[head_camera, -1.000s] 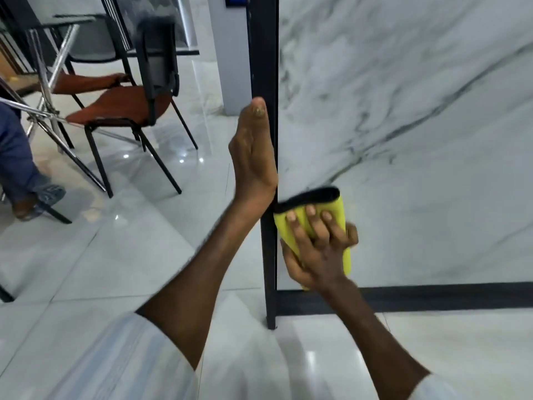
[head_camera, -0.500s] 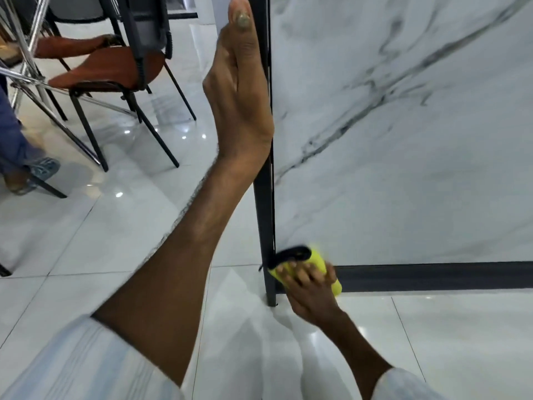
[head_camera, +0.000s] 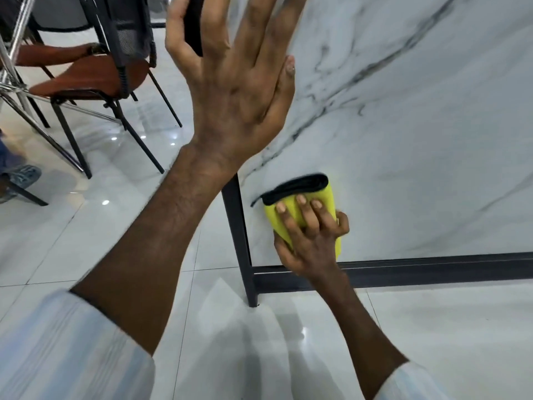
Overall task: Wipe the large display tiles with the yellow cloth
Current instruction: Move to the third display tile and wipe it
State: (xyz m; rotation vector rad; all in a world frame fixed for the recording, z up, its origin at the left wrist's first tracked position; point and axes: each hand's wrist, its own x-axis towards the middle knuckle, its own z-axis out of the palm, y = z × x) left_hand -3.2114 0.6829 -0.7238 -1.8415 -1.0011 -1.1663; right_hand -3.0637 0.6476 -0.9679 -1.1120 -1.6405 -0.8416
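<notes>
1. Right hand (head_camera: 311, 241) grasps the folded yellow cloth (head_camera: 327, 197): fingers lie across its front, thumb hooked on its right edge, pressing it flat against the marble display tile (head_camera: 403, 140).
2. Cloth sits in the tile's lower left corner, just above the black frame's (head_camera: 240, 241) bottom rail.
3. Left hand (head_camera: 233, 90) released, fingers splayed at the tile's left edge. It possibly straddles the frame post; fingertips are cropped.
</notes>
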